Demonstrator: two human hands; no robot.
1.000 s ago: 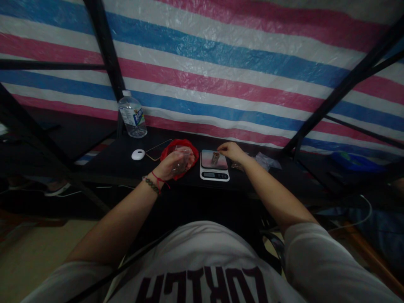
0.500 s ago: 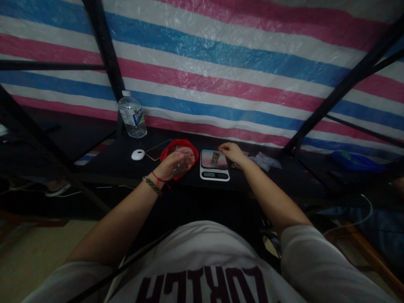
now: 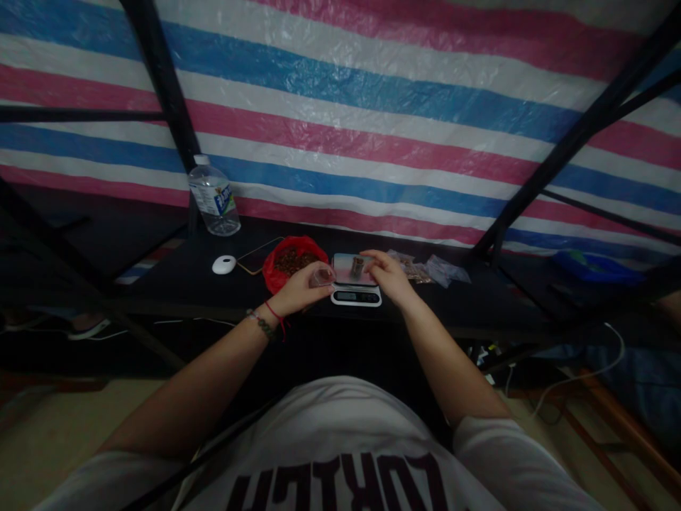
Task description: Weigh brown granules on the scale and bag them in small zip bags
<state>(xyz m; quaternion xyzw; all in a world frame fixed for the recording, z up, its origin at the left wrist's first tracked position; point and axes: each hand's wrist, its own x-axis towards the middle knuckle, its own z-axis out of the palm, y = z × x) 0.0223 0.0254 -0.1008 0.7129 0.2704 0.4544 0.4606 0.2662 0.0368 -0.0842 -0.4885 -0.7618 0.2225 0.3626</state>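
My left hand (image 3: 301,289) is closed around a clear, thin-walled plastic thing (image 3: 322,276) with a rounded opening; whether it is a bag or a cup I cannot tell. It is held between a red plastic bag (image 3: 271,278) full of small brown pieces and a white digital kitchen scale (image 3: 356,297). On the scale's plate stands a small brownish cylindrical container (image 3: 357,266). My right hand (image 3: 388,275) is over the plate's right edge, thumb and fingers apart beside the container; contact with it is unclear.
Small clear plastic bags (image 3: 445,271), some with brown contents, lie right of the scale. At left are a white rounded device (image 3: 224,265), a thin wire-like loop (image 3: 249,268) and a large clear bottle (image 3: 217,202). Black metal posts (image 3: 164,85) and a striped sheet (image 3: 340,135) stand behind.
My left hand has moved right, from over the red bag to the scale's left edge, uncovering the brown pieces. My right hand has come lower and its fingers have spread beside the container.
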